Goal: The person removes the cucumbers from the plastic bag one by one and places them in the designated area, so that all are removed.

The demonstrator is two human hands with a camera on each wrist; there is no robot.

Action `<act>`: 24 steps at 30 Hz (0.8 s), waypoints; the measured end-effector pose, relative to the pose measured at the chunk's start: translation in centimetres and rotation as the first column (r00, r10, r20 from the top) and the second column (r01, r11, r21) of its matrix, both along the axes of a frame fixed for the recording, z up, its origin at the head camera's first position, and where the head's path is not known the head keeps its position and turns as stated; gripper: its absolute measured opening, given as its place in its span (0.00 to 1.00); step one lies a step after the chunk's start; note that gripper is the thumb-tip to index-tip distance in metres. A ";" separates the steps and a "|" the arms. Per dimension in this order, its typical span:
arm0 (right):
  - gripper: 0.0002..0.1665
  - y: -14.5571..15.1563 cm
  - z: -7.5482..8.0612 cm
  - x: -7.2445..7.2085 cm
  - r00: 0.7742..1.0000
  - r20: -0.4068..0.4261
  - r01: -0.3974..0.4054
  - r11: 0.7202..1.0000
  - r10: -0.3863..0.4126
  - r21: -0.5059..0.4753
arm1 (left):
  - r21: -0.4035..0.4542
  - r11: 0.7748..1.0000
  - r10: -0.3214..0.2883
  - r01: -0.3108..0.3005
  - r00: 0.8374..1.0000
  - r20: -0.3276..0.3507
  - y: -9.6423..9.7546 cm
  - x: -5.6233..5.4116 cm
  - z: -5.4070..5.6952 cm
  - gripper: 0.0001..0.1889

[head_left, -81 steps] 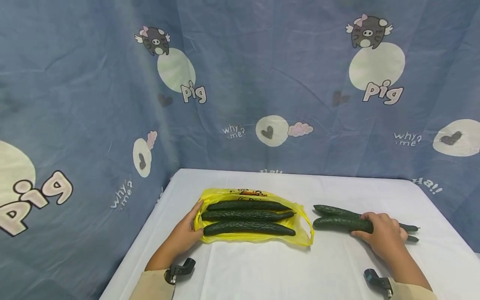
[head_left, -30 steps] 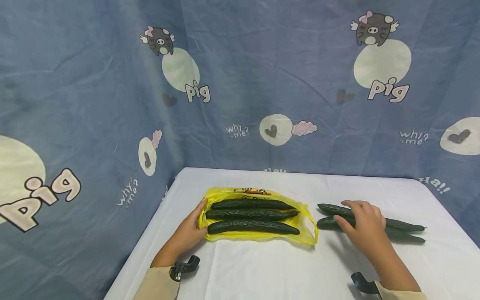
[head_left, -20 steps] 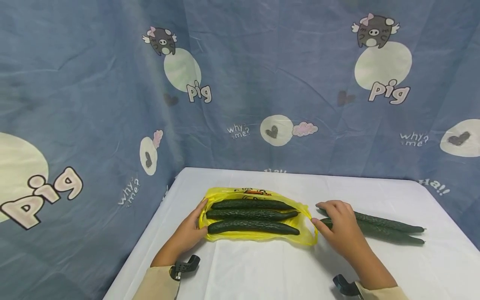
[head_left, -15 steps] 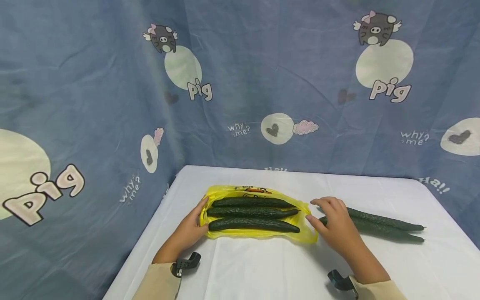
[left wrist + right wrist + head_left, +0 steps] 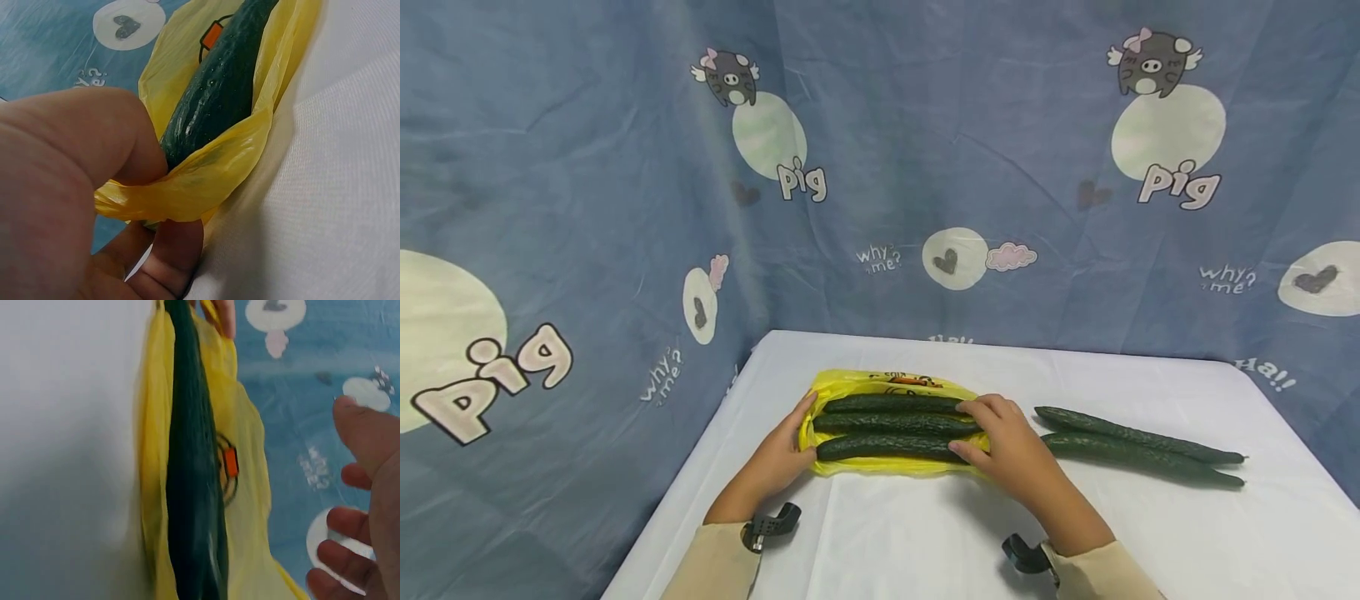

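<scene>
Three dark green cucumbers (image 5: pixel 887 425) lie side by side in a yellow plastic bag (image 5: pixel 850 382) on the white table. My left hand (image 5: pixel 778 465) pinches the bag's left edge; in the left wrist view the thumb and fingers (image 5: pixel 178 250) have the yellow film between them, close to a cucumber's end (image 5: pixel 206 106). Over the right ends of the bagged cucumbers hovers my right hand (image 5: pixel 1018 454), hiding the bag's handles. Its thumb and fingers (image 5: pixel 350 562) are spread apart and hold nothing in the right wrist view.
To the right, two loose cucumbers (image 5: pixel 1142 458) lie nearly parallel, their left ends close together. A white cloth (image 5: pixel 910 542) covers the table. Blue printed curtains (image 5: pixel 1030 308) stand behind and at the left.
My right hand has left the two loose cucumbers and moved left, past the bag's handles, to over the bagged cucumbers. The left hand keeps its hold on the bag.
</scene>
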State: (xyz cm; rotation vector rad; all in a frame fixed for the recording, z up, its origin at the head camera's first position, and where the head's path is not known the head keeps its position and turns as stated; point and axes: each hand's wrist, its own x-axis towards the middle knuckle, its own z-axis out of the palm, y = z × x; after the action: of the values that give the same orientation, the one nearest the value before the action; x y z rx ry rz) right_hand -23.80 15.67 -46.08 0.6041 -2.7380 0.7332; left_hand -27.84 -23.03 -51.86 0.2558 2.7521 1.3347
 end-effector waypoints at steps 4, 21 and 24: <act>0.35 -1.9 -0.5 -0.4 0.998 0.065 0.004 1.000 -0.004 0.007 | 0.014 1.000 -0.009 0.009 1.000 -0.004 0.0 0.1 -0.2 0.52; 0.34 -6.5 -2.7 -2.2 0.997 0.078 -0.031 0.993 0.022 0.111 | 0.015 1.000 -0.023 0.023 1.000 0.004 0.1 0.1 0.0 0.52; 0.34 -7.2 -3.1 -2.5 0.996 0.089 -0.028 0.994 0.018 0.109 | 0.011 1.000 -0.018 0.018 1.000 -0.001 0.0 0.0 0.0 0.52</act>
State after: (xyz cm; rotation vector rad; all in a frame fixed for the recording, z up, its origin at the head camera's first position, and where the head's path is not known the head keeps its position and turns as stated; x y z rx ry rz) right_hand -26.29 8.48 -49.19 0.6424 -2.8724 0.6321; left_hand -27.82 -22.98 -51.85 0.2814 2.7374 1.3460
